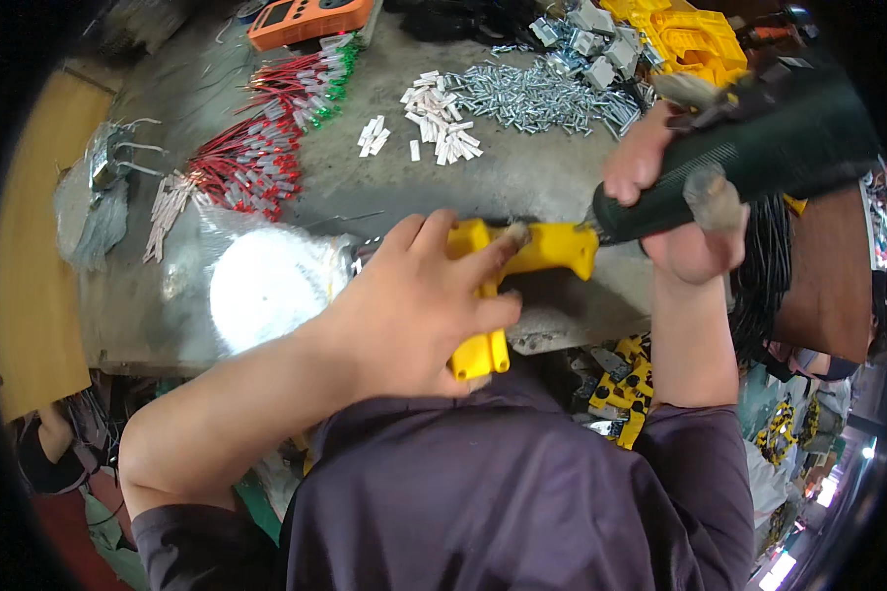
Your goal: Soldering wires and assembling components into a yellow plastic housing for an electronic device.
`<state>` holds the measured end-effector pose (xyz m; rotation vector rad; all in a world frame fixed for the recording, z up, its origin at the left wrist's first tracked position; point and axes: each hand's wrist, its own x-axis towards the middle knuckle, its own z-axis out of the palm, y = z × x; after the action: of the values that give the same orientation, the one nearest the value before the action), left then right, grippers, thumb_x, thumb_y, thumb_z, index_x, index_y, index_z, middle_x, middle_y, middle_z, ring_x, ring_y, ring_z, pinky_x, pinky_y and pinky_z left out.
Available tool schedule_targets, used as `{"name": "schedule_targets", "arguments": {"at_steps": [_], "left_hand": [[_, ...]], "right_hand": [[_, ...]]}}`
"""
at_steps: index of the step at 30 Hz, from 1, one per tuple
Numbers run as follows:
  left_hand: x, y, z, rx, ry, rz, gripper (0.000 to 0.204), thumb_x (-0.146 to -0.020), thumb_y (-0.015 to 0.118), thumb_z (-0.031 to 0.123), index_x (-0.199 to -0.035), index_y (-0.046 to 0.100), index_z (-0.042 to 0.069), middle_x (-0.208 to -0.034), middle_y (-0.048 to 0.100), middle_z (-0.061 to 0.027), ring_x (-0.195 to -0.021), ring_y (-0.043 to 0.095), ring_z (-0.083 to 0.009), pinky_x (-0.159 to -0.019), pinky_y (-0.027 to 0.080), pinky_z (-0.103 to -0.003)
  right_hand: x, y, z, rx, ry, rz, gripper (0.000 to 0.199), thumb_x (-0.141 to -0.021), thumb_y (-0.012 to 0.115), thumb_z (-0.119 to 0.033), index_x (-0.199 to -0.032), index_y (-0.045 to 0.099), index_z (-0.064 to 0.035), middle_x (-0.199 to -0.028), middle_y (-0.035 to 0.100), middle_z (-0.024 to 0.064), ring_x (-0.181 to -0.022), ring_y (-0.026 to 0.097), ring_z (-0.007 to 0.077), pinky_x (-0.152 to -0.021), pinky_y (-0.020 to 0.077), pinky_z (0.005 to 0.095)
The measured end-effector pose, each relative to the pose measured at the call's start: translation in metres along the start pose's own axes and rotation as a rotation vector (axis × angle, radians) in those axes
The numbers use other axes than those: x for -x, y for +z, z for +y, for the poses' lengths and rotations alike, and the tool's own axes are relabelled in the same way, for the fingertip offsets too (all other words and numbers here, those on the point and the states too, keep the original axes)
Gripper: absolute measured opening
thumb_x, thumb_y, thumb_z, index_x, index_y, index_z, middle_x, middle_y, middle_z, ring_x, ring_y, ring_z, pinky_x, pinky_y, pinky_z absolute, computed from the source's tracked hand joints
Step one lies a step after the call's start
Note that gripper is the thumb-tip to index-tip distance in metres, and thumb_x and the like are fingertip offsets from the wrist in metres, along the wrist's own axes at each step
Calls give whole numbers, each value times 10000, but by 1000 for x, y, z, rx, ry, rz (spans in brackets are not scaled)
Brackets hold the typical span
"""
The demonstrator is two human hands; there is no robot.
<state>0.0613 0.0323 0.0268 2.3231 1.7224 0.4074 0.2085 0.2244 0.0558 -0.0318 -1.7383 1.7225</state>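
My left hand is closed around a yellow plastic handle-shaped housing, held above the workbench. A bright white round thing shows just left of that hand; whether it is joined to the housing I cannot tell. My right hand grips a dark green power screwdriver lying slantwise, its body running off to the upper right. The tool's narrow tip points at the right end of the yellow housing and seems to touch it.
On the grey workbench lie red-wired indicator lamps, white small blocks, a heap of screws, metal parts and yellow housings. An orange meter sits at the back. Black cables hang at right.
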Motion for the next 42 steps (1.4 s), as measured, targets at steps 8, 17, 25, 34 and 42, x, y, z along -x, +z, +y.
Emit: {"name": "schedule_targets", "arguments": {"at_steps": [8, 17, 25, 34, 42], "left_hand": [[-9, 11, -5, -48, -4, 106, 502, -659, 780, 441, -1053, 583, 201, -1398, 449, -141, -1073, 505, -426, -908, 434, -514], [-3, 9, -16, -164, 107, 130, 669, -579, 847, 484, -1120, 569, 204, -1381, 461, -145, -1021, 567, -365, -841, 476, -448], [-1, 12, -16, -139, 66, 97, 767, -546, 870, 418, -1204, 537, 207, -1417, 427, -144, -1066, 529, -354, -899, 461, -467], [-2, 6, -13, -148, 46, 42, 750, -563, 853, 421, -1219, 579, 180, -1434, 424, -140, -1079, 524, -365, -908, 459, -460], [-2, 13, -18, -44, 12, 132, 921, -591, 814, 424, -1374, 457, 97, -1389, 473, -157, -1051, 540, -388, -915, 442, -467]], "right_hand": [[25, 34, -38, -52, -87, -162, 481, -811, 670, -425, -1051, 480, -53, -724, 523, 53, -609, 520, 169, -614, 466, 327], [42, 77, -20, -195, -34, -163, 475, -816, 762, -380, -999, 469, -54, -647, 555, 75, -531, 553, 196, -520, 489, 347], [46, 79, -22, -91, 48, -128, 529, -779, 781, -409, -1014, 474, -48, -655, 555, 64, -527, 548, 185, -526, 485, 322], [51, 104, -36, 55, 12, -99, 529, -815, 738, -436, -1043, 487, -30, -670, 594, 100, -546, 588, 228, -525, 501, 391], [24, 88, -17, -110, 67, -494, 240, -928, 562, -177, -908, 568, 62, -628, 580, 228, -526, 575, 331, -509, 505, 454]]}}
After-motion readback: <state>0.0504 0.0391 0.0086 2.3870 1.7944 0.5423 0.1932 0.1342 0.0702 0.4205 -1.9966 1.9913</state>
